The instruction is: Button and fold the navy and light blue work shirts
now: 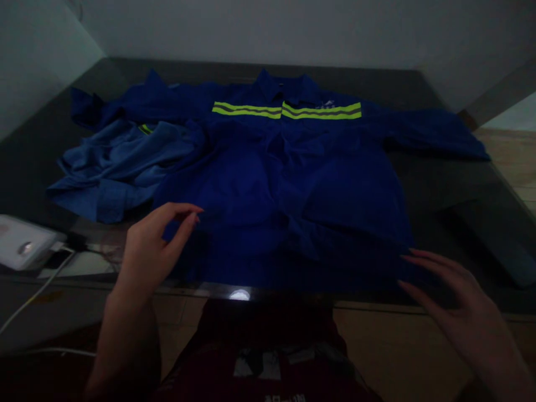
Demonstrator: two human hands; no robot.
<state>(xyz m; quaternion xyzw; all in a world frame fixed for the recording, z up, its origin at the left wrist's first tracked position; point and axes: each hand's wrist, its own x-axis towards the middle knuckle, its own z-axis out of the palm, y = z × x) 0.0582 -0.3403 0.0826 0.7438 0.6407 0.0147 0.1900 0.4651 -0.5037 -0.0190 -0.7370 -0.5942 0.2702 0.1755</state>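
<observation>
A dark blue long-sleeved work shirt (234,184) lies spread on the dark table, collar at the far side, with yellow-green reflective strips (321,111) across the chest. Above its lower left part is my left hand (157,240), thumb and fingertips brought together; no cloth shows bunched between them. My right hand (456,296) is by the lower right corner of the shirt, fingers stretched and thumb apart. Its fingertips are at the cloth edge, and whether they touch it I cannot tell. The shirt's front hem is dark and hard to make out.
A crumpled lighter blue garment (125,167) lies at the left, against the shirt. A white device (27,243) with a cable (39,290) sits at the table's left front. A dark flat object (494,245) lies at the right. Walls stand behind the glossy table (444,190).
</observation>
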